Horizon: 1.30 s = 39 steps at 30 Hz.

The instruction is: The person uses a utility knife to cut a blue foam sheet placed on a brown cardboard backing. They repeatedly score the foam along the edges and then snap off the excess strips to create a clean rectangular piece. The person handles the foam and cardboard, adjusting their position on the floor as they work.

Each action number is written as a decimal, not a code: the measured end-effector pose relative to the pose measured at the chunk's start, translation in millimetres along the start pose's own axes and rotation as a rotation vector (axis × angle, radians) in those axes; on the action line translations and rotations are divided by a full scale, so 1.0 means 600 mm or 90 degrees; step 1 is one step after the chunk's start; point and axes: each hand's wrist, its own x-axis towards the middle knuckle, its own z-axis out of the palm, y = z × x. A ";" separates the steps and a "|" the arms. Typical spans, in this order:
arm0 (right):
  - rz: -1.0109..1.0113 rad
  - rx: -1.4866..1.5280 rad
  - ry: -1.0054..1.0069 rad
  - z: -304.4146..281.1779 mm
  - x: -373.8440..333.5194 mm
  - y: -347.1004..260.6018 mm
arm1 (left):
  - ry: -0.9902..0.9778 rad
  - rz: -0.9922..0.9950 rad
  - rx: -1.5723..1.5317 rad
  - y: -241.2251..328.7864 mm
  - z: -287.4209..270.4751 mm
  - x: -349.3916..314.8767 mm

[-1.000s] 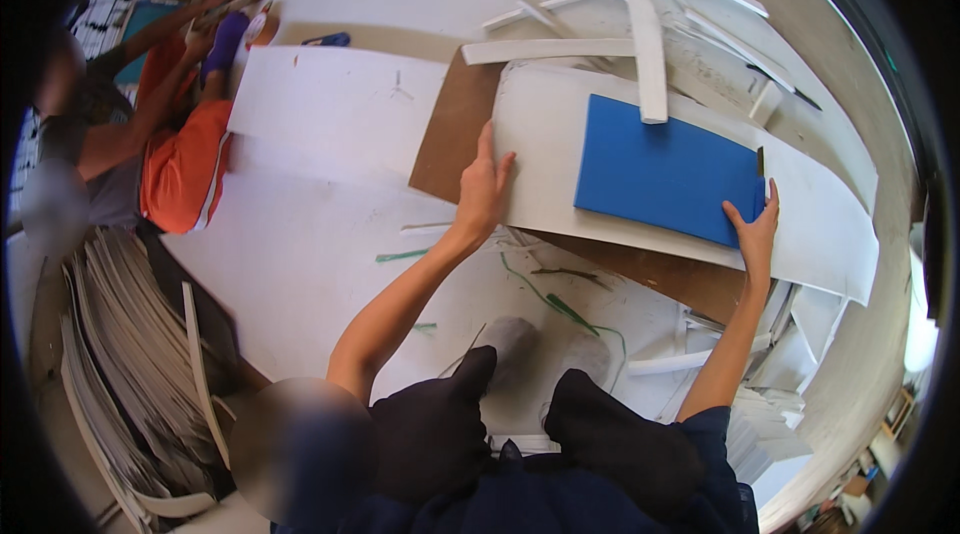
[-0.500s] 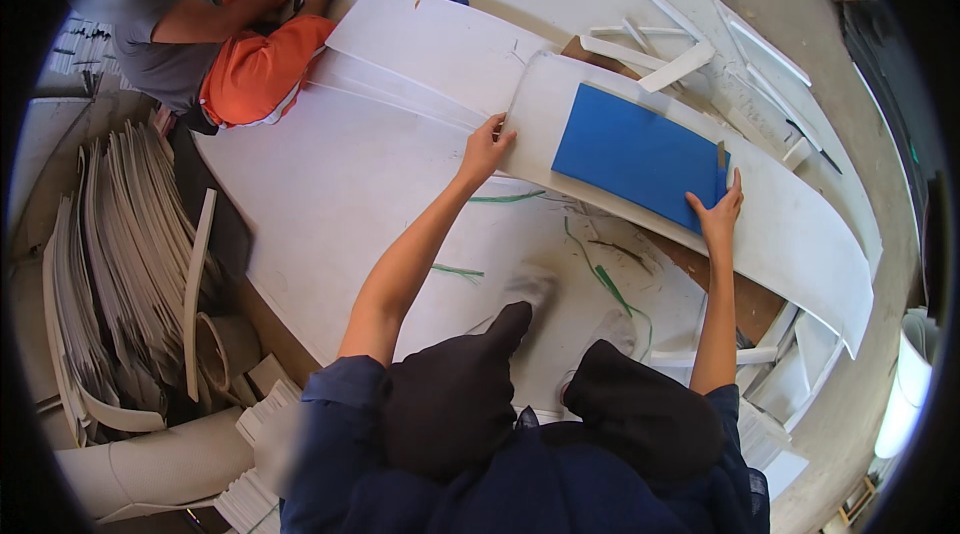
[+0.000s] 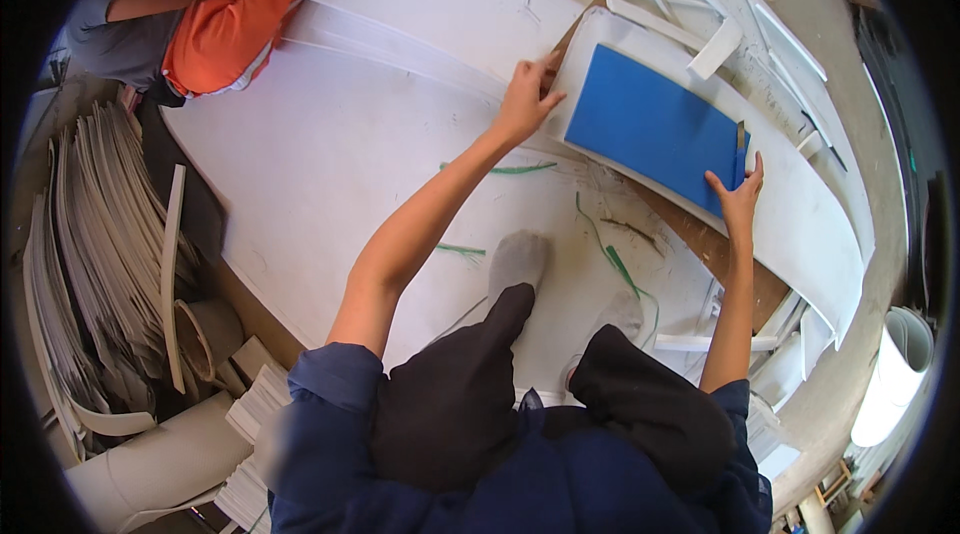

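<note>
A blue rectangular board (image 3: 655, 124) lies on a long white sheet (image 3: 795, 196) with a rounded left end. My left hand (image 3: 527, 99) is at that end, fingers curled at the sheet's edge beside a brown board (image 3: 690, 224) underneath. My right hand (image 3: 738, 196) rests at the blue board's right end, with thumb and forefinger spread on either side of a slim blue utility knife (image 3: 741, 159) pointing away from me. The knife's lower end runs into the hand, where the remaining fingers are hidden.
Cut white strips (image 3: 715, 49) lie beyond the sheet. Green straps (image 3: 615, 264) lie near my feet on the white floor panels (image 3: 330, 134). A person in orange shorts (image 3: 228, 29) sits at the upper left. Stacked grey sheets (image 3: 95, 254) stand left; a white roll (image 3: 890, 384) stands right.
My left hand has moved away from me and to the right. The white sheet's rounded end has shifted right, baring more of the brown board. My right hand stays at the blue board's right end.
</note>
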 end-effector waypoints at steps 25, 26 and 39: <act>-0.002 -0.002 -0.003 0.028 -0.024 -0.040 | -0.108 -0.061 -0.010 0.010 -0.027 -0.015; -0.007 -0.001 -0.001 0.028 -0.025 -0.040 | -0.101 -0.067 0.000 0.016 -0.024 -0.017; -0.010 -0.006 0.011 0.031 -0.030 -0.040 | -0.157 -0.085 -0.023 0.031 -0.013 -0.005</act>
